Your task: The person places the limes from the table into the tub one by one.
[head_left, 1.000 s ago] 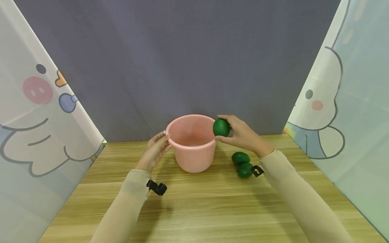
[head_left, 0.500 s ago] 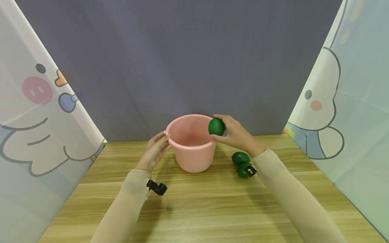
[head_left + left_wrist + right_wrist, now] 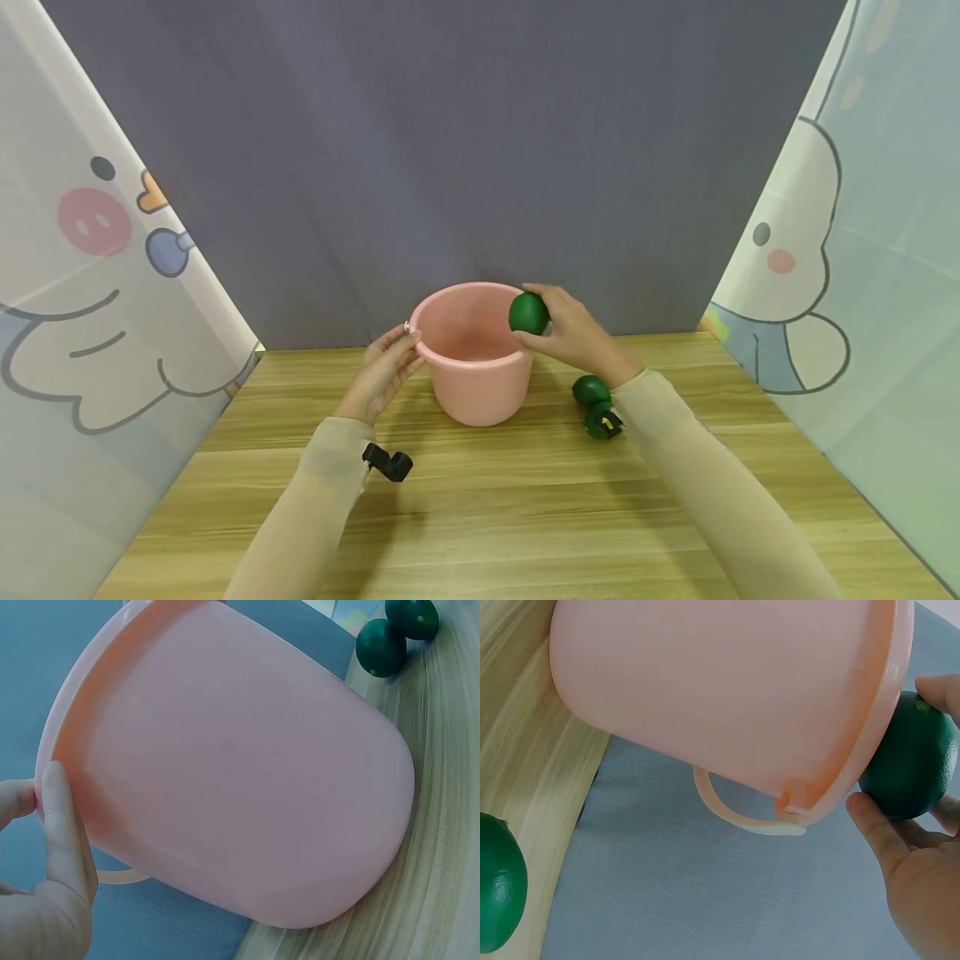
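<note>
A pink plastic bucket [image 3: 480, 392] stands upright on the wooden table. My left hand [image 3: 384, 371] holds its rim on the left side, fingers bent at the edge; the left wrist view shows a finger [image 3: 61, 817] lying along the outside just under the rim. At the opposite side, my right hand [image 3: 573, 332] grips a dark green oval fruit [image 3: 528, 314] between thumb and fingers, over the right part of the rim. In the right wrist view this fruit [image 3: 911, 757] shows a small stem spot. A pale handle [image 3: 739, 817] hangs on the bucket's far side.
Two more dark green fruits [image 3: 591, 390] lie touching on the table [image 3: 480, 517], right of the bucket and partly hidden by the right wrist's camera. A grey curtain [image 3: 450, 150] hangs behind; printed cartoon sheets [image 3: 885, 292] flank both sides.
My right hand has moved left with the green fruit, from beside the bucket's right rim to over it. The left hand and the bucket stay put.
</note>
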{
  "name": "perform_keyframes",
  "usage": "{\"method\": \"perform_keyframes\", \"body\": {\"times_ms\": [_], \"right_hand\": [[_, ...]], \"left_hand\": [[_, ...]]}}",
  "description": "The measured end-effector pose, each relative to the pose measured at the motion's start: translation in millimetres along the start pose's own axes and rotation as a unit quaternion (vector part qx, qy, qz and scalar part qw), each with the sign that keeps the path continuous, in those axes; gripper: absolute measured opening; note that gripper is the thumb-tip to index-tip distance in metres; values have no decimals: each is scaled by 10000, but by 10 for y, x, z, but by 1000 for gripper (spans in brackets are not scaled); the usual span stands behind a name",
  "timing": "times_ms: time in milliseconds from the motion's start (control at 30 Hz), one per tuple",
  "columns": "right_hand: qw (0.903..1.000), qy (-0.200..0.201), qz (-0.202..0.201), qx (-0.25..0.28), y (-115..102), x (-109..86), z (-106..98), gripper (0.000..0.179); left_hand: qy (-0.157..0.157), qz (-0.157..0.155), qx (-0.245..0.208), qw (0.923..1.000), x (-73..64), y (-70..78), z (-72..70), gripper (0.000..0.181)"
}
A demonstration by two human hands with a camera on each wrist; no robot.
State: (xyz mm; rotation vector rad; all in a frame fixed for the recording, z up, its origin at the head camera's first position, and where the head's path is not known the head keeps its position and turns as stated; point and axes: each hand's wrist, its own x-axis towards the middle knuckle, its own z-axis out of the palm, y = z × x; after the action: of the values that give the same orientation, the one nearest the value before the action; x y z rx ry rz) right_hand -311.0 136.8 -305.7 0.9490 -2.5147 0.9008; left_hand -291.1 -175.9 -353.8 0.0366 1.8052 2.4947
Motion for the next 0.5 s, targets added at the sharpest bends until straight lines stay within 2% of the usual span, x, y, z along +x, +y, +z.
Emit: {"method": "perform_keyframes", "body": {"times_ms": [500], "right_hand": [[9999,-1,54,119,-22,44,44,77]], "left_hand": [[19,-24,-54,10000,7,-2,2,79]]}}
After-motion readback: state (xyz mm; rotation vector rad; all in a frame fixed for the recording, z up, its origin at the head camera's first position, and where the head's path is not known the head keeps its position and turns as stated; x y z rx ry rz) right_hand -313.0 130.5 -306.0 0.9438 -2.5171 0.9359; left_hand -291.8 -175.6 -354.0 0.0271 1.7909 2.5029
